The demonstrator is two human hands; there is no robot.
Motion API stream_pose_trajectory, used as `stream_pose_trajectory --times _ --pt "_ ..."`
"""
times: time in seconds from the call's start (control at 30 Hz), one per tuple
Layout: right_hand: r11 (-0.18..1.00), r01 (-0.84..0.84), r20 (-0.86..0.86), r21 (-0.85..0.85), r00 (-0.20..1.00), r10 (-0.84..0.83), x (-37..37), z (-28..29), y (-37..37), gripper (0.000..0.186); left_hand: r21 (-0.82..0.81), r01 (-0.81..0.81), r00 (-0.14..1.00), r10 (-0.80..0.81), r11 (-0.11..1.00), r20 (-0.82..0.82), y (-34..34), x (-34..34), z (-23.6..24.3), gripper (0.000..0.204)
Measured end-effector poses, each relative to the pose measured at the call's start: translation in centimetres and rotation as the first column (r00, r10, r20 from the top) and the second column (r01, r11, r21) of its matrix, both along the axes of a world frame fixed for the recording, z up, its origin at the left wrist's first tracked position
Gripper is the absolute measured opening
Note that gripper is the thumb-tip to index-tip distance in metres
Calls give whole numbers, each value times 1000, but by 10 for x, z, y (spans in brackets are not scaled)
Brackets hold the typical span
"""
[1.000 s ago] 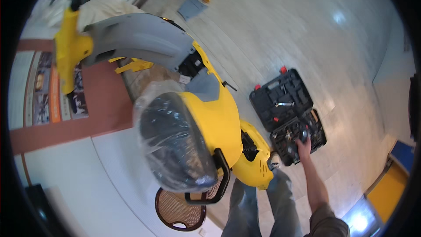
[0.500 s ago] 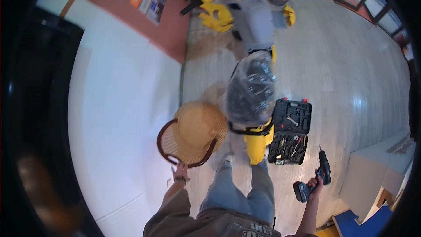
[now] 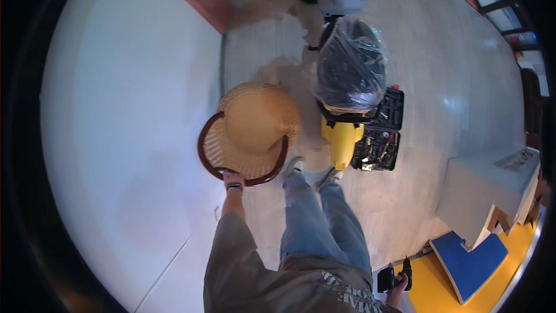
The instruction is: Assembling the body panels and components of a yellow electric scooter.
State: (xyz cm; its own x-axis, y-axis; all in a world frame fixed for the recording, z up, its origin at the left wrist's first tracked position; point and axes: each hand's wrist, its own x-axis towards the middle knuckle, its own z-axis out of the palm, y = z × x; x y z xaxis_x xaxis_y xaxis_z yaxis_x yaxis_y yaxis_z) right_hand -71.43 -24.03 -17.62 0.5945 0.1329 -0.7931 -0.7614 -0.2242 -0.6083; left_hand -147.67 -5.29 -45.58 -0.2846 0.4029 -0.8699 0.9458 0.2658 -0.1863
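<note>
I saw the left hand clasped on the rim of the wicker chair, which lay toward 1 o'clock, while the right hand, off toward 4 o'clock, clutched the drill pointing toward 12.

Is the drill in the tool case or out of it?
Out: the drill is gripped in the right hand, near the picture's lower edge, clearly apart from the open tool case.
</note>
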Motion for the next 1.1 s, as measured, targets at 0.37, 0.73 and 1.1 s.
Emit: stream_pose_trajectory --times 0.37,0.73,1.1 --pt "979 107 22 175 993 -113 19 -7 -72 13 265 113 991 -128 958 39 50 40 119 54" --pt "950 278 -101 141 959 -266 109 -86 -231 22 141 83 996 -76 986 -56 -31 217 327 68" --pt "983 -80 -72 164 993 92 293 -89 -115 23 306 35 996 -58 952 68 -85 354 382 46"
